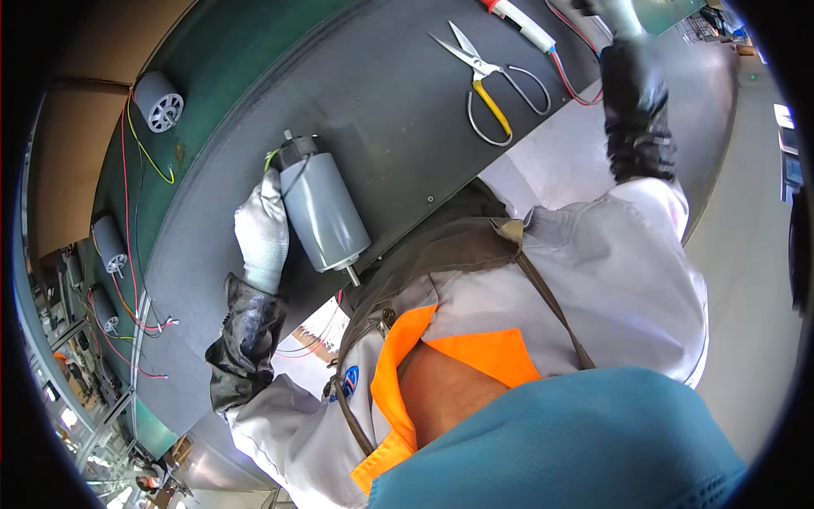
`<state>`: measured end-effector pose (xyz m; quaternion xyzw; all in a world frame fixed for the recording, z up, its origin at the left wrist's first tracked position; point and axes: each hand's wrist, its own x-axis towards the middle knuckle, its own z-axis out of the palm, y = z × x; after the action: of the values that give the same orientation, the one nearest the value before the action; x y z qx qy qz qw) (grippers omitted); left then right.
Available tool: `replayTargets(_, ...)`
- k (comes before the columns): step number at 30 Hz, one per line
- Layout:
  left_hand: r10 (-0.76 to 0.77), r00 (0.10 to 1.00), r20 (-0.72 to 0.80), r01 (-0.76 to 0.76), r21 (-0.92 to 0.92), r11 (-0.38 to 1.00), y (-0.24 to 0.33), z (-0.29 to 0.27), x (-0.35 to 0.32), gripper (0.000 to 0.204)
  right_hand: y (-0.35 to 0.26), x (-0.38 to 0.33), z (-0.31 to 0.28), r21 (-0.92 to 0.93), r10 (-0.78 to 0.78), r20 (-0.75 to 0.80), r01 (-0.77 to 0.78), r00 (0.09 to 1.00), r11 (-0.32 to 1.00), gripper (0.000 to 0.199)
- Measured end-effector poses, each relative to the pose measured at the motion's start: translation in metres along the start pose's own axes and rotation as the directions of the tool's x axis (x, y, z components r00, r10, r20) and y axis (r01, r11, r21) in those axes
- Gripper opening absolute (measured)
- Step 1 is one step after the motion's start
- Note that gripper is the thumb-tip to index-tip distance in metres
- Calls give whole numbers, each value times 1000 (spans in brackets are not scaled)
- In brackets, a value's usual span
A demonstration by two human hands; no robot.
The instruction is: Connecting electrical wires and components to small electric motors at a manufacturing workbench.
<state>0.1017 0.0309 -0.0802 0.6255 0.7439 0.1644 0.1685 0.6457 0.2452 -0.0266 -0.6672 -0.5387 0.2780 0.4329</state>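
**Touching a grey motor [325, 212] with the left hand [261, 227]**

The white-gloved left hand has its fingers against the motor's left side, by the dark end cap [298, 150] and a yellow-green wire [270, 159]; whether it is closed on either cannot be told. Motor position: left part of the dark desk [398, 119], shaft [354, 276] toward the near edge. Right hand [625, 15]: far right, blurred, cut off by the view's edge; state cannot be told. Near it lies a red-and-white tool [526, 27]. Scissors [483, 72], blades apart, lie between tool and motor. Far left, three other grey motors [158, 102] rest on a green surface [220, 42].
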Motion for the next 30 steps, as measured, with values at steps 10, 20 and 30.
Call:
replayTargets(10,114,988,104,-126,120,985,34,-7,-7,47,93,98,-40,-788,-41,173,163,984,593,22)
replayTargets(20,-63,890,452,173,-207,963,35,-20,6,48,-25,-32,3,169,-255,70,240,964,956,5)
replayTargets(30,-30,692,721,431,-379,819,33,-64,6,38,-62,-205,176,407,-52,882,-700,469,587,30)
